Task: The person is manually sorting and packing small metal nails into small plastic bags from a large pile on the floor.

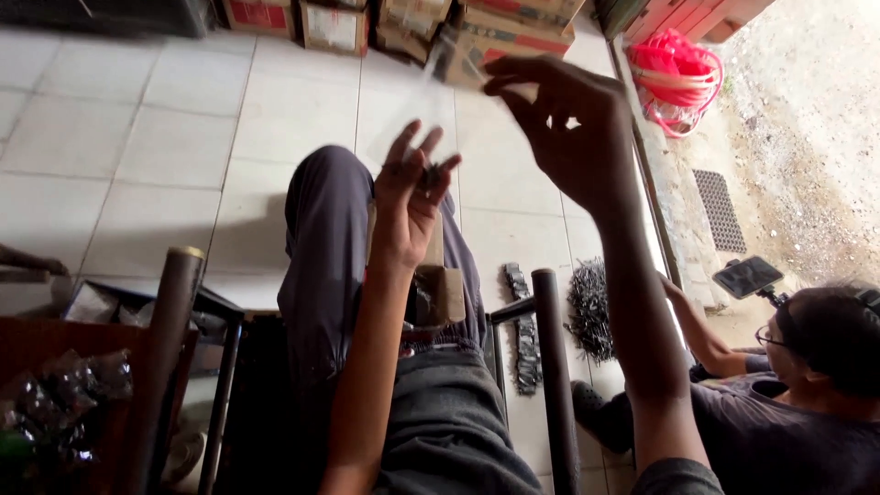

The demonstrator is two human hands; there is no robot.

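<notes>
white tiled floor (pixel 137 147), cardboard boxes (pixel 495 32) far.
left hand (pixel 408 192) pinched small dark screws (pixel 433 172); right hand (pixel 568 124) grasped a clear plastic bag (pixel 412 105), whose mouth seemingly needed holding wide beneath them.

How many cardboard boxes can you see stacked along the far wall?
4 at least: one red-and-white cardboard box on the left, another beside it, a third in the middle, a fourth behind the right hand. The frame edge cuts them off, so more may be hidden.
</notes>
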